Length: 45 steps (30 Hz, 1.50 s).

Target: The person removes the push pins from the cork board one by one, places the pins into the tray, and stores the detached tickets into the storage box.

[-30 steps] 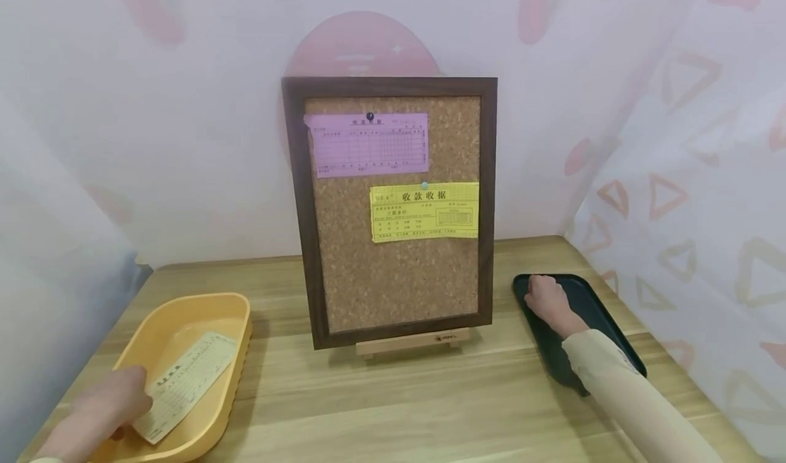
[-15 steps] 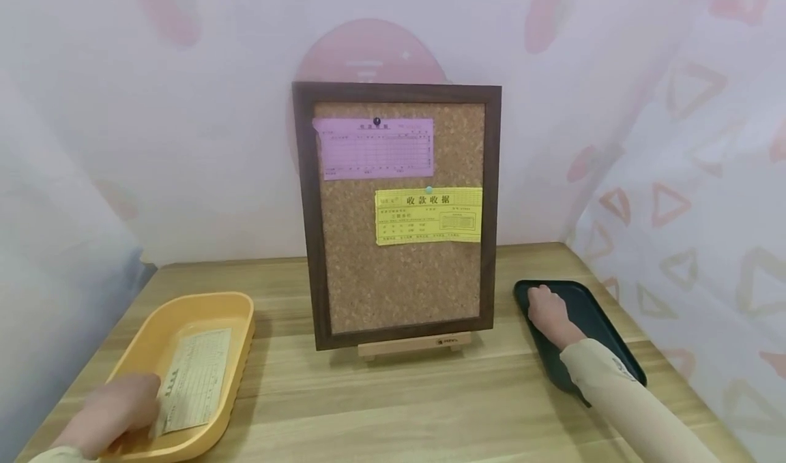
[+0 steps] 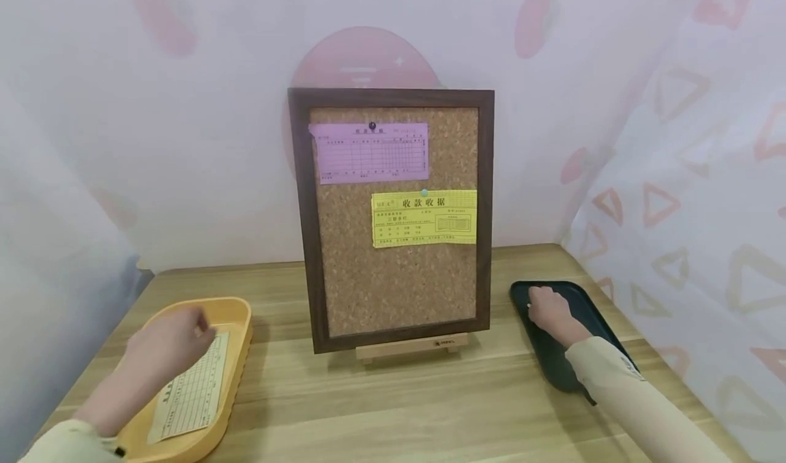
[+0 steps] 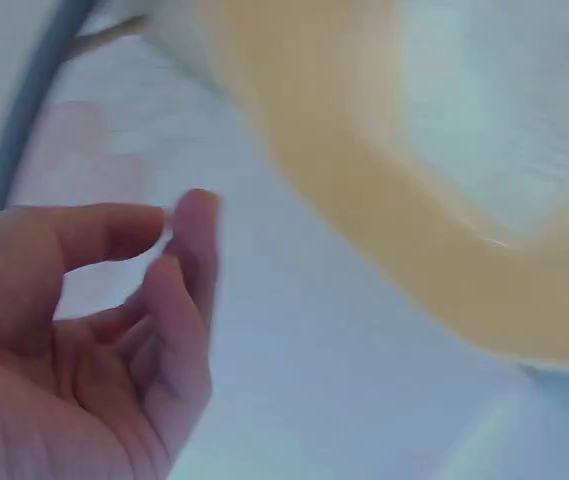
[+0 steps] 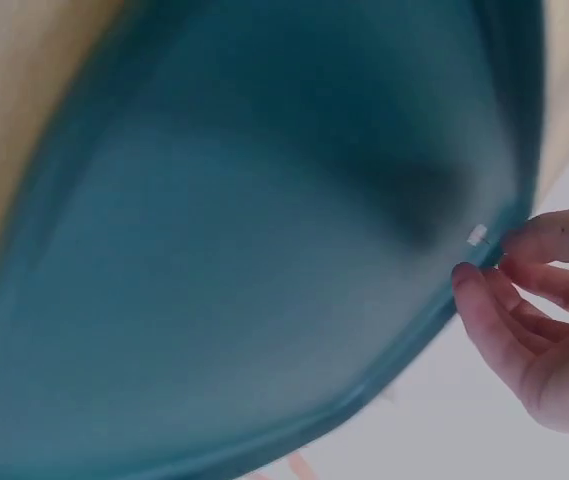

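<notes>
My left hand (image 3: 170, 344) hovers over the yellow tray (image 3: 241, 326), where a pale printed receipt slip (image 3: 195, 401) lies. In the left wrist view its thumb and fingertips (image 4: 197, 215) come close together, the other fingers loosely bent, with nothing visible between them. On the other side my right hand (image 3: 550, 311) is over the near-left rim of the dark green tray (image 3: 598, 313). At its thumb tip in the right wrist view shows a small white push pin (image 5: 477, 235), pinched there.
A framed cork board (image 3: 399, 286) leans on a wooden easel (image 3: 411, 347) at the middle. A purple receipt (image 3: 373, 153) and a yellow receipt (image 3: 424, 234) are pinned to it. Patterned cloth (image 3: 694, 245) walls the table (image 3: 319, 408) at the back and sides.
My left hand has come away from the slip and risen forward; the slip has shifted and lies in the tray. My right hand stays at the green tray, and a white speck now shows beside it.
</notes>
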Available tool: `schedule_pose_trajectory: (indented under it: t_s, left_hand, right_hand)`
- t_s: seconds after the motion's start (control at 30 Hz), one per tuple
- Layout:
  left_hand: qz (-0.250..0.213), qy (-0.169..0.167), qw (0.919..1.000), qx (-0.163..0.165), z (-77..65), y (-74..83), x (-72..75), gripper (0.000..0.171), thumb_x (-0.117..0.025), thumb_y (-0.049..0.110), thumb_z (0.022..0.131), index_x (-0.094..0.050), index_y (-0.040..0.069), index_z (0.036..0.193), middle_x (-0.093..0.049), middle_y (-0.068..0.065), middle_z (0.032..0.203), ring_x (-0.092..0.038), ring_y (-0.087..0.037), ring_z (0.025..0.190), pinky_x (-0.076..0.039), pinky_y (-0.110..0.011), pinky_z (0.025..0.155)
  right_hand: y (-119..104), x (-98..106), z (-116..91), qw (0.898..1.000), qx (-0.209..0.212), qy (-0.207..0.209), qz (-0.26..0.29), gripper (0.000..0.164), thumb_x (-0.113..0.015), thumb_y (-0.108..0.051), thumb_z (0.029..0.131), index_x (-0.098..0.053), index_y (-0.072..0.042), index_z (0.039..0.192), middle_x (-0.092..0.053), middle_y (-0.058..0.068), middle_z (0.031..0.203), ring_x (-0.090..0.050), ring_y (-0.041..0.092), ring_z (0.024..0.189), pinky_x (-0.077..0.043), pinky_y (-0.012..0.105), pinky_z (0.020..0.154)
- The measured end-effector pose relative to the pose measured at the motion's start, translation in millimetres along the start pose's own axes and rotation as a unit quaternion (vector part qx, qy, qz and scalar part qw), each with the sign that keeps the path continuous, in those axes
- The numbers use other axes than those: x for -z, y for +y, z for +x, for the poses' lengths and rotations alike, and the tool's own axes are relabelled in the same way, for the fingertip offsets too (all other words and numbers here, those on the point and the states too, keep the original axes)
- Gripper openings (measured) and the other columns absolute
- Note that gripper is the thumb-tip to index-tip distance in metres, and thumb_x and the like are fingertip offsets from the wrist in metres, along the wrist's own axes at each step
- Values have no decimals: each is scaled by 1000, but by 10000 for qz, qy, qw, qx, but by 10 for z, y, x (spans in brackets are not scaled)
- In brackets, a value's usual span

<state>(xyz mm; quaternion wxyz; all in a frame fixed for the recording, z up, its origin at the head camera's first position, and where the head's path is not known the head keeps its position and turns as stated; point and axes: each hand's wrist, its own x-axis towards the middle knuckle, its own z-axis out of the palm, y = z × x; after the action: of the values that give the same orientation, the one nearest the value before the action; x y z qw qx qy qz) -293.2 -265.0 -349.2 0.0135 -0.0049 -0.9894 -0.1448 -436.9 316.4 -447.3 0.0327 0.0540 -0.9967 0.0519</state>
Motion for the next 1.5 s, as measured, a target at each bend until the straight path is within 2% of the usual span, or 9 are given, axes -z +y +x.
schedule_pose_trajectory:
  t_s: [0.13, 0.3, 0.43, 0.57, 0.73, 0.9, 1.13, 1.37, 1.5]
  left_hand:
    - [-878, 661, 9927, -499, 181, 594, 108, 28, -49, 22, 93, -62, -3, 99, -69, -14, 79, -60, -14, 58, -45, -30, 52]
    - [-1957, 1428, 9658, -928, 439, 1174, 99, 23, -54, 15, 92, -60, -4, 104, -70, -17, 85, -66, -15, 60, -49, -27, 54]
    - [-2159, 1718, 9557, -1027, 619, 1489, 63, 24, -57, 15, 91, -61, -4, 105, -69, -17, 88, -65, -21, 69, -51, -31, 61]
    - [-2301, 1827, 9507, -994, 752, 1716, 46, 29, -59, 17, 91, -61, -4, 111, -70, -18, 93, -66, -27, 78, -53, -39, 69]
    - [-2701, 1701, 9443, -801, 887, 1901, 39, 33, -59, 19, 90, -60, -3, 115, -71, -18, 95, -68, -28, 85, -53, -40, 71]
    - [-3064, 1398, 9394, -633, 958, 2019, 18, 31, -58, 20, 91, -60, -2, 114, -71, -18, 95, -69, -25, 81, -51, -29, 61]
    - [-3699, 1154, 9190, -732, 1004, 2129, 1, 28, -58, 15, 92, -59, -5, 110, -70, -19, 87, -70, -26, 71, -49, -19, 53]
    - [-3838, 1062, 9148, -671, 1026, 2145, -28, 20, -57, 12, 92, -60, -4, 102, -69, -17, 82, -68, -20, 65, -51, -19, 54]
    - [-3780, 1089, 9167, -696, 1052, 2159, -59, 18, -57, 12, 92, -61, -3, 99, -69, -16, 79, -65, -15, 61, -50, -18, 53]
  right_hand:
    - [-6, 189, 5, 9991, -235, 57, 347, 11, -50, 0, 85, -51, -2, 74, -53, 12, 65, -46, 21, 54, -36, 33, 47]
    - [-129, 458, 69, 9928, -252, 760, 885, 24, -45, 4, 75, -33, -11, 61, -27, -2, 56, -23, 13, 51, -19, 26, 47]
    - [-294, 627, 130, 9854, -164, 1240, 1156, 11, -45, 4, 73, -47, 0, 63, -47, 12, 57, -40, 21, 50, -36, 31, 46]
    - [-500, 794, 124, 9794, -253, 1377, 1457, 22, -43, 0, 80, -60, 10, 90, -64, 25, 84, -56, 29, 64, -50, 45, 65]
    - [-774, 951, 118, 9696, -180, 1604, 1840, 27, -45, -4, 88, -57, 11, 106, -64, 28, 97, -60, 36, 84, -46, 52, 81]
    - [-1046, 1077, 110, 9555, 108, 2187, 1976, 20, -51, -5, 89, -60, 9, 101, -65, 25, 92, -62, 37, 83, -50, 46, 73]
    - [-1304, 1258, 108, 9184, 371, 3316, 2127, 16, -49, 0, 87, -60, 8, 96, -62, 25, 89, -60, 39, 78, -49, 47, 67]
    - [-1577, 1402, 141, 8814, 890, 4154, 2065, 14, -51, 3, 85, -61, 9, 93, -59, 24, 89, -58, 34, 78, -49, 43, 66]
    - [-1786, 1437, 171, 8750, 1349, 4313, 1737, 13, -55, 3, 83, -62, 9, 93, -60, 21, 88, -60, 31, 75, -52, 38, 64]
